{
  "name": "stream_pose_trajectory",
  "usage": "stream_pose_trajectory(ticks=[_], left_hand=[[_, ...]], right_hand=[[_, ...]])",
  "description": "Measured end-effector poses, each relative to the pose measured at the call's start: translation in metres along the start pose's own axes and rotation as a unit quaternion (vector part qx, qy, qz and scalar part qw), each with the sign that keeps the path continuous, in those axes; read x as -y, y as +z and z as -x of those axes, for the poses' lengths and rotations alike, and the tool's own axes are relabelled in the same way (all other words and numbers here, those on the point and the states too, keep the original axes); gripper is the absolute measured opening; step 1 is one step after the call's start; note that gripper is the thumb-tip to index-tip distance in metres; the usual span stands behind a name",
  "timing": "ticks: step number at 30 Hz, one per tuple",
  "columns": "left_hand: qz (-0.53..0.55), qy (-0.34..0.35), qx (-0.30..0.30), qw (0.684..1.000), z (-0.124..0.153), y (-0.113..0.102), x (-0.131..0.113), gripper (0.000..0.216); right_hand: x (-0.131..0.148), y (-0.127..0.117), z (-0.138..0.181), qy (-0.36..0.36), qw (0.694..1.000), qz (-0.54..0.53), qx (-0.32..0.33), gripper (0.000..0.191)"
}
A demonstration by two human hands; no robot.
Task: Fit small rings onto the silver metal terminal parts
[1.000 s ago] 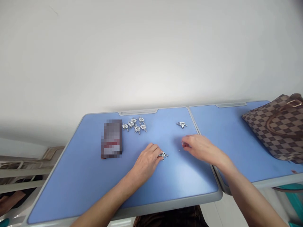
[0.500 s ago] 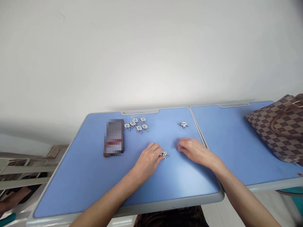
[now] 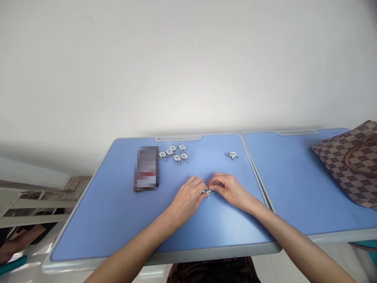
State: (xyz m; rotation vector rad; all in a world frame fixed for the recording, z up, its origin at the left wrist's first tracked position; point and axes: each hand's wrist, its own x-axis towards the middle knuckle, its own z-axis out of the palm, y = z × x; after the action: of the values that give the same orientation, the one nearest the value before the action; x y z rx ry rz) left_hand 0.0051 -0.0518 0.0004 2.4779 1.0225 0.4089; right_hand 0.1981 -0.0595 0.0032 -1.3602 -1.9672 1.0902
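My left hand (image 3: 190,193) rests over the blue desk, its fingers closed in a pinch on a small silver metal fitting (image 3: 208,193) with thin prongs and a loop. My right hand (image 3: 231,190) is right beside it, thumb and forefinger pinched at the fitting's right end. A small shiny piece (image 3: 218,183) shows between the right fingers; its exact kind is too small to make out. Beyond the hands, several similar metal fittings (image 3: 176,158) lie in a loose cluster. One more prong-and-loop piece (image 3: 232,155) lies apart, at the back right of the desk.
A blurred-out dark rectangular item (image 3: 146,168) lies left of the cluster. The blue desk (image 3: 103,220) adjoins a second blue desk (image 3: 294,184), where a brown checkered bag (image 3: 353,165) stands. A white wall (image 3: 188,70) rises behind. Part of another person (image 3: 23,241) shows at lower left.
My right hand has moved left with the small piece, up to the fitting in my left hand. My left hand keeps its pinch. The view has shifted slightly.
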Motion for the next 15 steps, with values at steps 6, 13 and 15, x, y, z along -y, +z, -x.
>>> stream_pose_trajectory(ticks=[6,13,15], left_hand=[[0.015,-0.006,-0.015,1.0,0.0,0.001,0.001,0.006],[0.021,-0.018,-0.014,1.0,0.0,0.001,0.003,0.006],[0.022,-0.02,-0.012,0.999,-0.001,0.0,0.003,0.006]], right_hand=[[-0.006,0.006,0.003,-0.027,0.999,0.016,-0.009,0.016],[-0.014,0.01,0.008,-0.109,0.99,0.083,-0.043,0.025],[-0.017,0.012,0.009,-0.139,0.985,0.093,-0.053,0.026]])
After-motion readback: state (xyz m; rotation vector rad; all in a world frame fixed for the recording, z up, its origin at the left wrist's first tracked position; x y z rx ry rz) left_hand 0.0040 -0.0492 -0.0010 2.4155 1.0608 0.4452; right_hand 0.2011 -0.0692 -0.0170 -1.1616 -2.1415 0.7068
